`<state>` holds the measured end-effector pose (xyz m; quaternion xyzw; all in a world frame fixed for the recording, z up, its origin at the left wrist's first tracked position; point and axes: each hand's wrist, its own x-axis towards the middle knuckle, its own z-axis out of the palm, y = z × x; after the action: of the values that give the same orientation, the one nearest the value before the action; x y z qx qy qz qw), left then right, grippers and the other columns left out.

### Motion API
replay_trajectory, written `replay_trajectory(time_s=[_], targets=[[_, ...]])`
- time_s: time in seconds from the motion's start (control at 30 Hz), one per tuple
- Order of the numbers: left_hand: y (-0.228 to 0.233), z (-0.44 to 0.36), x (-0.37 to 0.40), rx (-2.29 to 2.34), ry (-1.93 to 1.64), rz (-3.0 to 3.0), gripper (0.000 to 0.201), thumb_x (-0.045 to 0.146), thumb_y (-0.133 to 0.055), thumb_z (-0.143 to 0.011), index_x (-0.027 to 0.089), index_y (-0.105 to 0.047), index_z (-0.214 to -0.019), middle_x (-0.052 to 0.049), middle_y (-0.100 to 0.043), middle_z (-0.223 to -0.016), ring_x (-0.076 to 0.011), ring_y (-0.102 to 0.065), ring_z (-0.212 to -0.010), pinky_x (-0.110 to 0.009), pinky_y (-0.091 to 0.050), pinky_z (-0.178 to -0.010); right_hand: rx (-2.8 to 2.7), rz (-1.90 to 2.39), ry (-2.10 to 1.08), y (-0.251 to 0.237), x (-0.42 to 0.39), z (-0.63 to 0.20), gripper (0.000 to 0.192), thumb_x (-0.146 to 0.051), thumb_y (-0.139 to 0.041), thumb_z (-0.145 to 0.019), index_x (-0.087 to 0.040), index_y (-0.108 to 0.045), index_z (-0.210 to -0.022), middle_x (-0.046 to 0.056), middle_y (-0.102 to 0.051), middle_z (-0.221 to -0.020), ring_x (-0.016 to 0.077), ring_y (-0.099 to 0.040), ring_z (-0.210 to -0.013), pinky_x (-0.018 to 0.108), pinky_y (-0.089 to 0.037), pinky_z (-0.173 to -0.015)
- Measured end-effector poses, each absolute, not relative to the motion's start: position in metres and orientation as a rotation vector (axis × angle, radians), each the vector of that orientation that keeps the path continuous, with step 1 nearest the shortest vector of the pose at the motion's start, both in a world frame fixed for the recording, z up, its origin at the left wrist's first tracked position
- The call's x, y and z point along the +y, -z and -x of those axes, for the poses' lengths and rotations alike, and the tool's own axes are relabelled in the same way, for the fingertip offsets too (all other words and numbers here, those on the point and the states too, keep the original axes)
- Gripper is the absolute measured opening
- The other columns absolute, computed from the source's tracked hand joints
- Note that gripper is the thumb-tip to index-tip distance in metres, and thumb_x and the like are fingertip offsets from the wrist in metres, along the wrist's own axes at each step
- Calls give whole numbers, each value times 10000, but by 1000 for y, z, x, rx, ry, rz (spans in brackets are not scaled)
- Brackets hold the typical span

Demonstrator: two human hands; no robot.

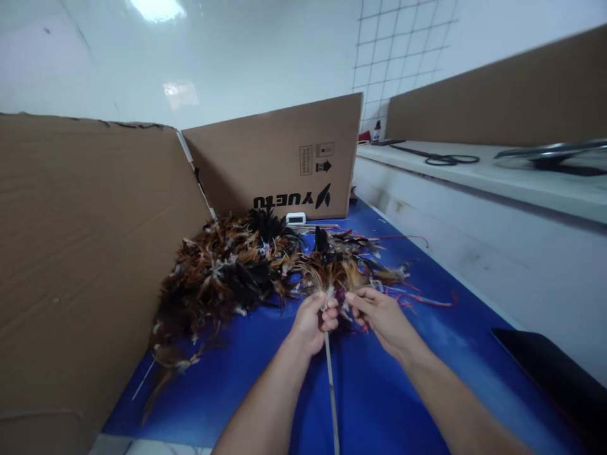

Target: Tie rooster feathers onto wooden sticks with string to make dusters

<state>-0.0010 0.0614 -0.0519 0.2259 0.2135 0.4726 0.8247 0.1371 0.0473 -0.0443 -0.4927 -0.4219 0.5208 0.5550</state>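
My left hand [317, 321] is closed round a thin pale stick [331, 385] close to its far end. The stick slants down toward me past the bottom of the picture. Brown and black feathers [348, 273] fan out just beyond that hand; whether they are fixed to the stick is hard to see. Just right of it, my right hand [374, 309] has thumb and forefinger pinched together. A small purplish bit shows by its fingertips, but what it grips is too small to name. A large heap of brown and black feathers [222, 272] lies to the left.
Cardboard panels [284, 139] stand behind and at the left of the blue table [408, 404]. A small white device [296, 218] sits at the back. Red strings [427, 302] lie at right. Scissors [450, 158] rest on a white ledge; a black flat object [540, 366] lies near right.
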Motion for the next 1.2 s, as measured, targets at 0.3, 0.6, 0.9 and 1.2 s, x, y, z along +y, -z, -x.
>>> replay_trajectory(time_s=[0.3, 0.6, 0.9, 1.2], targets=[[54, -1, 60, 477, -990, -557, 236, 257, -643, -723, 135, -443, -747, 14, -431, -670, -2, -319, -445, -112, -138, -353, -953, 1168, -1243, 40, 44, -133, 313, -399, -732, -594, -153, -541, -623, -40, -521, -459, 64, -423, -384, 198, -305, -375], [49, -4, 53, 504, -935, -652, 227, 305, -605, -763, 127, -471, -806, 11, -416, -673, -11, -342, -467, -116, -148, -357, -1013, 1198, -1183, 46, 48, -136, 216, -326, -668, -645, -151, -545, -618, -35, -536, -465, 56, -419, -360, 186, -301, -360], [47, -6, 50, 606, -888, -765, 282, 391, -587, -766, 146, -456, -819, 25, -404, -663, -31, -387, -484, -122, -183, -356, -1028, 1253, -1137, 47, 49, -133, 147, -276, -613, -638, -160, -536, -592, -44, -526, -448, 54, -405, -344, 177, -300, -343], [44, -6, 49, 683, -839, -823, 338, 447, -598, -744, 165, -455, -863, 27, -439, -674, -30, -401, -469, -125, -192, -361, -1046, 1262, -1110, 52, 50, -136, 121, -276, -611, -635, -159, -584, -627, -21, -568, -500, 71, -425, -386, 194, -328, -367]])
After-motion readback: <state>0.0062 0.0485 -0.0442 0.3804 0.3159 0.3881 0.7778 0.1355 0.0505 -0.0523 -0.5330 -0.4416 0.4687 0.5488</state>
